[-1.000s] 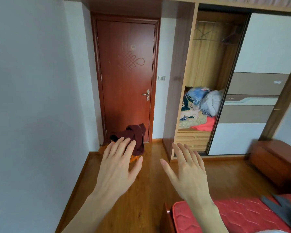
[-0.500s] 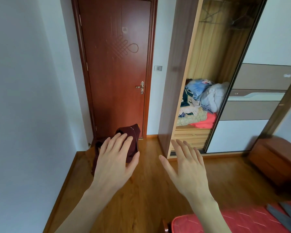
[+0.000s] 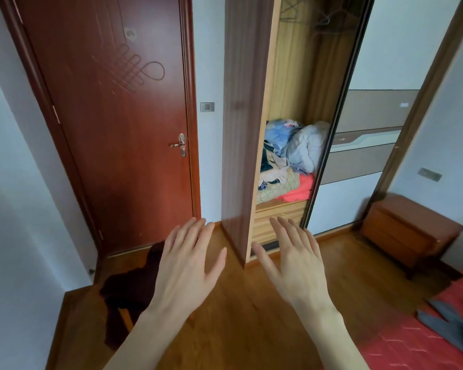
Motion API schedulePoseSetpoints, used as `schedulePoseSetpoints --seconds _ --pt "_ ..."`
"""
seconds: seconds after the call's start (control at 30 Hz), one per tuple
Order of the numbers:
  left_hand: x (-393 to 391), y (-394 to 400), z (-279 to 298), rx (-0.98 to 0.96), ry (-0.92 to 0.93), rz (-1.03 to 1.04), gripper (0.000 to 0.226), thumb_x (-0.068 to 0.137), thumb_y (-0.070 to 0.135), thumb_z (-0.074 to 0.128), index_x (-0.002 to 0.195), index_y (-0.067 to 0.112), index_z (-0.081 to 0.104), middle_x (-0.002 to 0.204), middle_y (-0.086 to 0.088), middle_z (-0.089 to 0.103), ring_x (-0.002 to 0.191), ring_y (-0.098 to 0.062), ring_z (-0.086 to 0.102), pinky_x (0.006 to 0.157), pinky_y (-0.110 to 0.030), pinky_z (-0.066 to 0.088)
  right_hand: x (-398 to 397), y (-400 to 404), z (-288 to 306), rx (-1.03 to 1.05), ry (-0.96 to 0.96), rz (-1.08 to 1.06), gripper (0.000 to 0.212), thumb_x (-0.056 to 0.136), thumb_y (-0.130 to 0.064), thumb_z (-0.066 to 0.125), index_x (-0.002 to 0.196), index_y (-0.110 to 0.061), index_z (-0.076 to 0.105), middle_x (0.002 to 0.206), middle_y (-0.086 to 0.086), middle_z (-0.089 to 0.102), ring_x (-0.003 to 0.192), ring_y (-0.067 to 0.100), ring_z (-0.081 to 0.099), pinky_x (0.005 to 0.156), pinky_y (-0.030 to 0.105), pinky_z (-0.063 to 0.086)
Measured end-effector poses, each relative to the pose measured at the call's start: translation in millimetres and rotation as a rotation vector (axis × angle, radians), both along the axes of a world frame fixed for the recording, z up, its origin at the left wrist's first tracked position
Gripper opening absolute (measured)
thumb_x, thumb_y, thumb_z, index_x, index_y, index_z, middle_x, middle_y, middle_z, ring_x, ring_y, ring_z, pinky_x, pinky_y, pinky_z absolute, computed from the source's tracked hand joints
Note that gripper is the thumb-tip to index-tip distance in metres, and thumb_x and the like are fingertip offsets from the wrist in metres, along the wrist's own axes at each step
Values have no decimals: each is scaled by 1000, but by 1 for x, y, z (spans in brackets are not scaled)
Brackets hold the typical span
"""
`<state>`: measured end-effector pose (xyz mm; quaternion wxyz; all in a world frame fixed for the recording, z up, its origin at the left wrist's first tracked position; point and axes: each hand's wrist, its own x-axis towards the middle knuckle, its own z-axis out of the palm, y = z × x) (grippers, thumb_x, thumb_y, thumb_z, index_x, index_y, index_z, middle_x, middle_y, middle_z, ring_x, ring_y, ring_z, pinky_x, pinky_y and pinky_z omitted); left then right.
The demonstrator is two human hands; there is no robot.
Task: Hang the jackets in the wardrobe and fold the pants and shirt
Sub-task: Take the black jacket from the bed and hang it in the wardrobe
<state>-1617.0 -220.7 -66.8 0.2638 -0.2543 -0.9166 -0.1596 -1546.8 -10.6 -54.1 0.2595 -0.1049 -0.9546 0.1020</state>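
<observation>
Left hand and right hand hovered empty, fingers straight, before open wooden wardrobe, dark maroon jacket left of it

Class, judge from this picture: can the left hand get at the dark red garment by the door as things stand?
Probably yes: the open left hand hovers just above the dark red garment, holding nothing, with nothing between them.

Single head-worn wide-angle view, looked forward and down from standing height; faced door and open wardrobe, floor near below.
</observation>
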Motion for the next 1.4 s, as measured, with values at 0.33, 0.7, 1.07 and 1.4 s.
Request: schedulePoseSetpoints --seconds 0.33,0.7,1.07,1.4 --pt "-120 34 -10 12 -17 -202 69 105 63 27 143 15 59 146 -4 62 141 -25 53 118 -48 40 -86 19 -12 37 -55 -206 79 100 -80 25 158 -29 43 162 -5 45 153 19 37 125 36 11" --pt "-226 127 -16 8 -21 -370 67 104 61 33 144 13 56 146 -6 62 139 -25 55 118 -44 40 -172 96 -21 23 -21 -366 77 99 -79 31 151 -26 53 153 1 57 146 26 49 122 45 21" --pt "-327 309 -1 33 -11 -577 64 104 58 39 148 15 54 150 -5 58 142 -24 51 117 -48 44 -237 241 -10 16 0 -526 91 96 -83 9 155 -26 49 160 -1 48 153 23 38 125 41 11" --pt "-372 434 -3 75 -40 -757 57 104 49 46 144 10 57 147 -8 60 142 -28 50 116 -52 42 -260 338 -9 17 -40 -676 81 98 -78 26 156 -25 48 160 0 48 154 22 36 127 42 15"
